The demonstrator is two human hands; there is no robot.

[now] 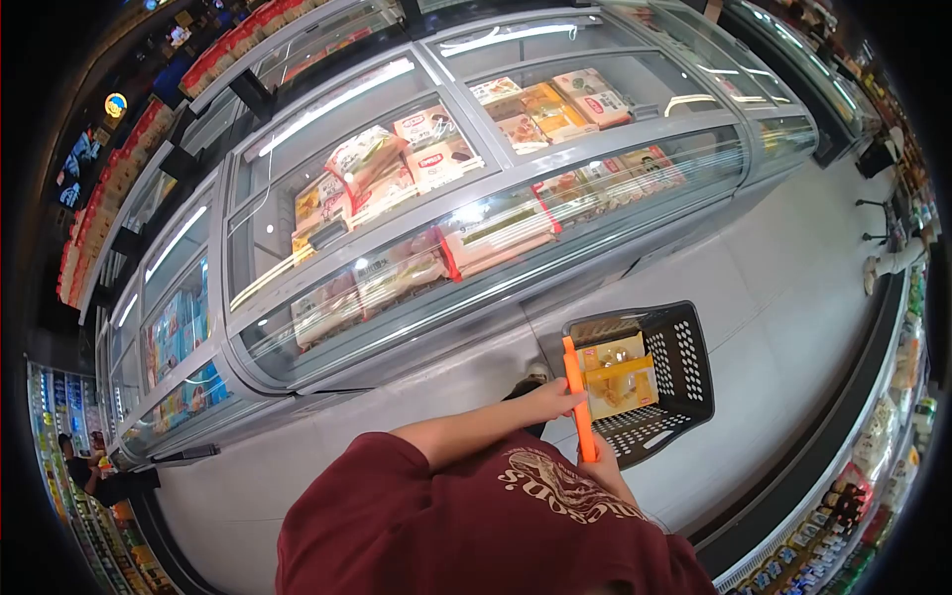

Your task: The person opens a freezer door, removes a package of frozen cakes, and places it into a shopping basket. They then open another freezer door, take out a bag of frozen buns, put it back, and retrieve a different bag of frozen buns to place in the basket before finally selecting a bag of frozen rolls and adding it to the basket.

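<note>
A black shopping basket (702,362) with perforated sides hangs in front of my body, its orange handle (577,382) raised. My left hand (555,401) is closed on the handle near its middle. My right hand (603,472) grips the lower end of the same handle, its fingers partly hidden by it. Inside the basket lies a yellow food package (617,375) with a see-through front and a darker yellow band across it.
Beside me stands a long glass-topped freezer (496,188) holding bagged and boxed foods (496,234). Stocked shelves (843,516) run along the right. A person (84,466) is at the far left, and another person's leg (897,258) shows at the right. Grey tiles (783,248) cover the floor.
</note>
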